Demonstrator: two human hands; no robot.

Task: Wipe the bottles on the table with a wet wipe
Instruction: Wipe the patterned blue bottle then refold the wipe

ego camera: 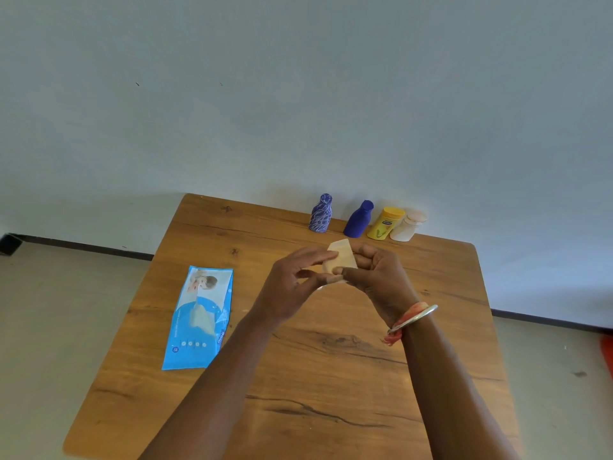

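Wooden square table (298,376): both hands, left (292,287) and right (378,277), pinch a folded beige wet wipe (341,260) (blue wipe packet (199,317) near left edge); four bottles (365,219) line the far edge.

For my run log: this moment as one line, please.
left hand, right hand: pinch wet wipe | bottles: standing, untouched | wipes pack: lying left

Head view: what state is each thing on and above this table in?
wet wipe: folded, held above the table.
left hand: pinches the wet wipe.
right hand: holds the wet wipe.
wipes pack: lying flat on the table.
patterned blue bottle: standing, untouched.
plain blue bottle: standing, untouched.
yellow bottle: standing, cap on.
cream bottle: standing, untouched.
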